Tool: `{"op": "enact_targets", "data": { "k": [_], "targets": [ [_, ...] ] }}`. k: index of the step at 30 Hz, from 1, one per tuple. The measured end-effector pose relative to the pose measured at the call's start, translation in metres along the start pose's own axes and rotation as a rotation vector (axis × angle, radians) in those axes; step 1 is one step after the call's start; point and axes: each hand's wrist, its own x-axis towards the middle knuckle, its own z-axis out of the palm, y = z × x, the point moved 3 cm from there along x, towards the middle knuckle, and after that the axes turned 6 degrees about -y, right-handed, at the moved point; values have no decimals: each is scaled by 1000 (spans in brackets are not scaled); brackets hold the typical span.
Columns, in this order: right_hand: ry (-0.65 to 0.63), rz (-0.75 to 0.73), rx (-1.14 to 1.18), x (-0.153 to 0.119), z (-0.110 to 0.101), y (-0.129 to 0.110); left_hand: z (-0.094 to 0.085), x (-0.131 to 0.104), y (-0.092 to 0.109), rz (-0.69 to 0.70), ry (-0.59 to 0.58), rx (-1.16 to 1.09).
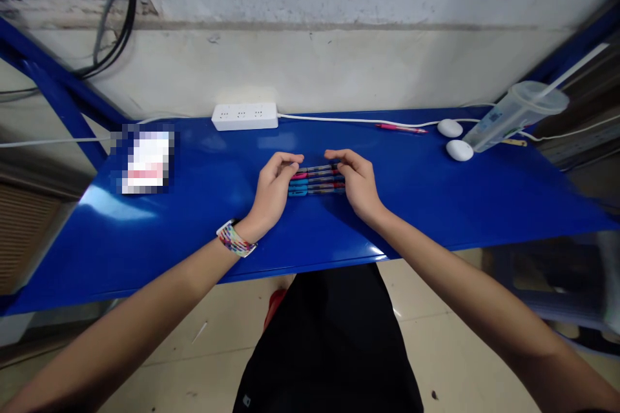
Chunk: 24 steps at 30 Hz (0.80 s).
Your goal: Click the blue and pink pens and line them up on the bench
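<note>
Several pens lie side by side in a row on the blue table, with blue, pink and dark parts at their left ends and red parts at the right. My left hand curves around their left ends, its thumb at the upper pens. Around the right ends curves my right hand, its thumb also at the upper pens. Both hands have their fingers bent inward, with the pens between them. Part of each pen end is hidden by the hands.
A white power strip sits by the wall, its cable running right. Further right are a red pen, two white rounded objects and a clear plastic cup. A blurred-out item is at the left.
</note>
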Motion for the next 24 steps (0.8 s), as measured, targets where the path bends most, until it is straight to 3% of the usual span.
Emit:
{"op": "enact_targets", "data": {
  "k": [8, 13, 18, 24],
  "targets": [
    [-8, -87, -155, -1, 2, -4, -2, 5, -3, 20, 29, 58],
    [28, -116, -307, 21, -21, 0, -16, 29, -5, -42, -19, 191],
    [-116, -42, -547, 58, -54, 6, -38, 74, 3, -51, -217, 489],
    [-232, -36, -1083, 82, -73, 11, -59, 88, 4, 75, -172, 1029]
  ]
}}
